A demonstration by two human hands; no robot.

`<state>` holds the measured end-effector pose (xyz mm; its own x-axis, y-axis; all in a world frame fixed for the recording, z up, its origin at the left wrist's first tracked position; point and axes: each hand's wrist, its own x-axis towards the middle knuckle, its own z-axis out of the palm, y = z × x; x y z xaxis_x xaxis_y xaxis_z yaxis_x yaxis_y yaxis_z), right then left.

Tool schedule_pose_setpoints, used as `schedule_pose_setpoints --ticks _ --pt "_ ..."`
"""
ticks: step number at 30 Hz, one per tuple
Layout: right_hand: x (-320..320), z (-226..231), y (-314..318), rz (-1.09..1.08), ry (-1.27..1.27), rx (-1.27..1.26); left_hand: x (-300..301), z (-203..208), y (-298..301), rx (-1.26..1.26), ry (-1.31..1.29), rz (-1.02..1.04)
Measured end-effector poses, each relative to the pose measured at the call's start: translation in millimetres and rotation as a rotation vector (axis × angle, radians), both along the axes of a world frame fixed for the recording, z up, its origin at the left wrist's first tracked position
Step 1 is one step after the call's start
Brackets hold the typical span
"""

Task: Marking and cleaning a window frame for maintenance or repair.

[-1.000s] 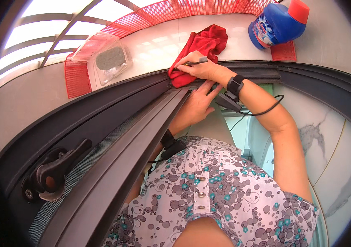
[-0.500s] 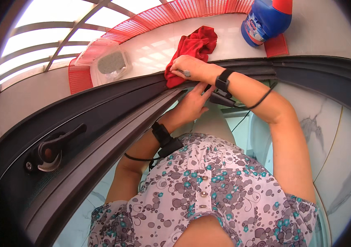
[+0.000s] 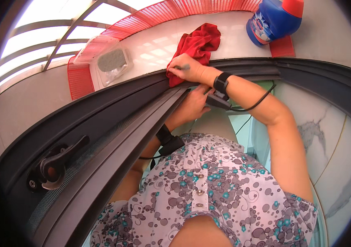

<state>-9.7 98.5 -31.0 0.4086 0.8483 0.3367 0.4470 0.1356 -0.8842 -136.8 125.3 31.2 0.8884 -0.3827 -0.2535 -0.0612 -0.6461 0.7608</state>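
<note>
A crumpled red cloth (image 3: 200, 41) lies over the dark window frame (image 3: 241, 68) and the pale ledge beyond. My right hand (image 3: 187, 69) is closed on the cloth's near end, pressed down at the frame. A small grey piece shows at its knuckles; I cannot make out what it is. Just below, my left hand (image 3: 192, 105) rests by the end of the dark grey window sash (image 3: 113, 152), thumb held apart. My right wrist hides some of its fingertips, and the sash covers much of my left forearm.
A blue bottle (image 3: 272, 24) with a red cap stands on the ledge at the far right. A clear plastic tub (image 3: 111, 66) with a grey pad sits near red mesh edging (image 3: 142, 20). Window bars (image 3: 66, 39) stand far left. A black handle (image 3: 58, 164) juts from the frame.
The sash has swung toward me and now covers more of my left forearm. My right hand stays on the red cloth, its wrist turned slightly. The view has shifted a little.
</note>
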Motion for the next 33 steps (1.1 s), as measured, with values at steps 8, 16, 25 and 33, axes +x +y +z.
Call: schedule_pose_setpoints --ticks 8,16,25,33 --pt "7 3 -19 -0.116 0.141 -0.206 1 5 0 0.018 -0.062 -0.012" --pt "9 6 -45 -0.298 0.133 -0.141 3 4 -6 0.064 -0.097 -0.028" --pt "9 17 -47 -0.171 0.494 -0.177 4 6 -8 0.068 -0.102 -0.013" --pt "7 12 -32 -0.009 0.641 -0.201 4 5 -9 0.083 -0.172 -0.030"
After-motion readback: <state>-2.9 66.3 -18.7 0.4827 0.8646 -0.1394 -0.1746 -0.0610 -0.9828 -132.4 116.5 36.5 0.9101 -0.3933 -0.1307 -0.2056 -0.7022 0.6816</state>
